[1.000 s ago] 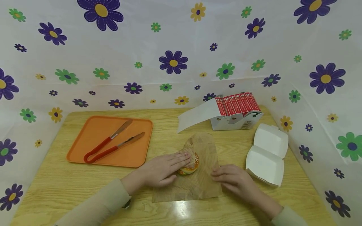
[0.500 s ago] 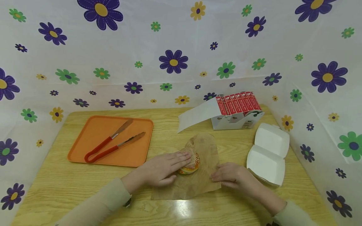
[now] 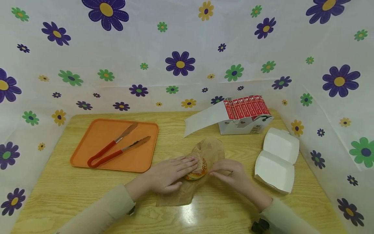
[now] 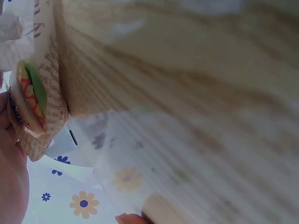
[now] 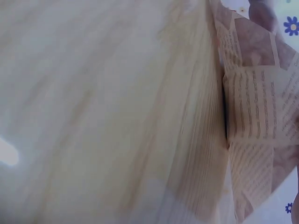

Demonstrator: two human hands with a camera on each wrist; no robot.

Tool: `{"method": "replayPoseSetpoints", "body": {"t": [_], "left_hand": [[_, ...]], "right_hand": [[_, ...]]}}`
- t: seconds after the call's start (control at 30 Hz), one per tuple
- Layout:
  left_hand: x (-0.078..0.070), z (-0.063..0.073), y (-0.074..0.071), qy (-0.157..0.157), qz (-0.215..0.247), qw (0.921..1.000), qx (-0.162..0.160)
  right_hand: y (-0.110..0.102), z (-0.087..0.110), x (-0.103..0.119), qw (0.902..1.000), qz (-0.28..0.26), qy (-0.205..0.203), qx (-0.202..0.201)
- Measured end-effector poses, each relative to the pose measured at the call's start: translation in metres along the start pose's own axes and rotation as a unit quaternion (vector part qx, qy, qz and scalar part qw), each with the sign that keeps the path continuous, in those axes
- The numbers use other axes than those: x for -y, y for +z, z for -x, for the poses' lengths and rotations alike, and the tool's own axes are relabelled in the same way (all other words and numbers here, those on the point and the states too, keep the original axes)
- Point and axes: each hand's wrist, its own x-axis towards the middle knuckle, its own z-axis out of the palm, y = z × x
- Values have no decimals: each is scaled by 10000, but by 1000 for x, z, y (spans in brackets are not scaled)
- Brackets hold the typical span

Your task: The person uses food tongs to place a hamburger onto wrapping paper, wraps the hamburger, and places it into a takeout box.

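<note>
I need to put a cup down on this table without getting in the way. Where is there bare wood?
Bare wood lies along the near left edge of the table, below the orange tray, and at the back between the tray and the sticker box. It is crowded in the middle: both hands, the burger, its paper wrap and the white carton.

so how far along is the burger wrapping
Started, not finished. The sesame-bun burger sits on the brown printed wrapping paper; the left hand presses it flat while the right hand folds the paper's right side over. The burger is partly uncovered, and the white clamshell box lies open, unfilled.
</note>
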Motion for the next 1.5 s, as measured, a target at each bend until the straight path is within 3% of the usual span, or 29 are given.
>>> {"method": "replayPoseSetpoints", "body": {"t": [0.13,0.4,0.67,0.93,1.03,1.2,1.33,1.5], "left_hand": [[-1,0,1,-61,-15,10000,22],[-5,2,6,-227,-90,9996,159],[-5,9,6,-647,412,9969,179],[-3,11,5,-608,336,9976,59],[-3,11,4,-705,471,9964,81],[-4,13,4,-1004,565,9933,-87],[-5,15,3,-1097,385,9930,-226],[-5,15,2,-1061,313,9936,-244]], "right_hand": [[15,-9,-6,9994,-99,208,-264],[37,-14,-17,9854,-92,1544,-709],[43,-19,-20,9742,273,2101,-773],[52,-27,-16,9548,318,2724,-1145],[54,-30,-15,9478,563,2902,-1195],[56,-35,-14,9425,806,3106,-935],[55,-39,-14,9437,977,3065,-775],[57,-39,-13,9501,1267,2731,-820]]}}
